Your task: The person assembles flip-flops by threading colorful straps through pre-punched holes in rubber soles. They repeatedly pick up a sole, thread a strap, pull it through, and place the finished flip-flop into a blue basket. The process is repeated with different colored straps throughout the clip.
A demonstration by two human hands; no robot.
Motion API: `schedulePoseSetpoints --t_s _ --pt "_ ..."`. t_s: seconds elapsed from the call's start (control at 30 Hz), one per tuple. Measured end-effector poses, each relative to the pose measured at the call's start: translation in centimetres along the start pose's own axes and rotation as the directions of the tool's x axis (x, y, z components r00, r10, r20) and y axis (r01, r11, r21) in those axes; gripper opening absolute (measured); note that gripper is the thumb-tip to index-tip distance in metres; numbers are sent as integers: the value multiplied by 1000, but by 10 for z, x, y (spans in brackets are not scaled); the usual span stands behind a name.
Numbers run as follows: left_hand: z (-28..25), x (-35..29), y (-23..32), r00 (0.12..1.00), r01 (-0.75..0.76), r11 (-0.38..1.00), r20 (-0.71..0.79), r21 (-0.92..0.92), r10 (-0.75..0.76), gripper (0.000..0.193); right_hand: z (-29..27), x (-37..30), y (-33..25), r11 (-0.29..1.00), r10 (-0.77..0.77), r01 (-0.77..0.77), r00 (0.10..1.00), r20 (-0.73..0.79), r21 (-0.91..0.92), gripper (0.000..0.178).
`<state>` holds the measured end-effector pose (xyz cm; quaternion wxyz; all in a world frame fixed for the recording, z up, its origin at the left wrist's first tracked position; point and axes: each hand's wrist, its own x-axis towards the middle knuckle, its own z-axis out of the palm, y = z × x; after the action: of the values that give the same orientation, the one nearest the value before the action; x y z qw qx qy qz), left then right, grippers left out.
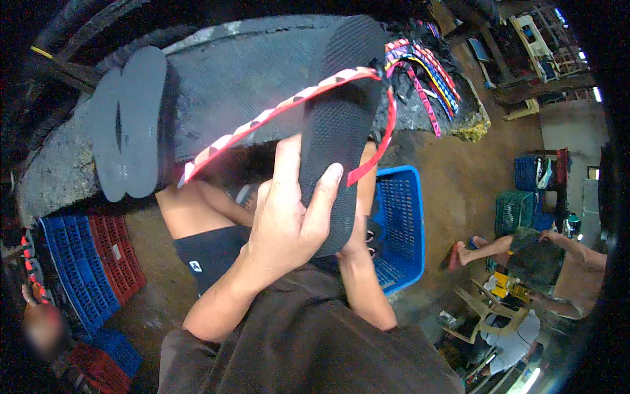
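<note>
My left hand (pixel 289 203) is closed round the lower part of a black textured flip-flop sole (pixel 338 125), its thumb lying on the near face. A red, white and black patterned flip-flop strap (pixel 275 108) is joined near the sole's upper end. One loose arm of the strap stretches left past the sole; the other curves down along its right side. My right hand (pixel 354 243) is behind the sole's lower end, with its fingers hidden. To the left, grey soles (pixel 134 125) lie stacked on the dark worktop (pixel 236 72).
Colourful straps (pixel 426 75) lie bundled at the worktop's right end. A blue plastic basket (pixel 403 230) stands right of my legs, with dark footwear inside. Blue crates (pixel 79 262) and red crates (pixel 115 253) are at left. Another person (pixel 558 269) is at far right.
</note>
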<state>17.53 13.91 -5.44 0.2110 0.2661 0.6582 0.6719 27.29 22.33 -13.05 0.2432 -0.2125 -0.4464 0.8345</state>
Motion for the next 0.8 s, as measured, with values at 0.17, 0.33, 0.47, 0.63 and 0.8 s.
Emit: schedulePoseSetpoints --t_s 0.17,0.33,0.47,0.63,0.8 --pt "-22 13 0 982 91 875 103 476 -158 40 11 18 -46 956 -75 41 992 -106 -290 20" --pt "-57 61 35 983 -156 677 47 719 177 23 14 15 -59 909 -113 69 990 -83 -410 21" --pt "-74 60 38 952 -2 767 237 641 -195 18 9 24 -63 865 -125 63 988 -92 -498 19" --pt "-56 18 -7 955 229 894 267 -384 -130 17 12 28 -75 909 -109 65 990 -86 -412 18" --pt "-44 15 -35 999 50 875 19 -482 -46 20 23 35 -76 960 -75 70 997 -7 -273 19"
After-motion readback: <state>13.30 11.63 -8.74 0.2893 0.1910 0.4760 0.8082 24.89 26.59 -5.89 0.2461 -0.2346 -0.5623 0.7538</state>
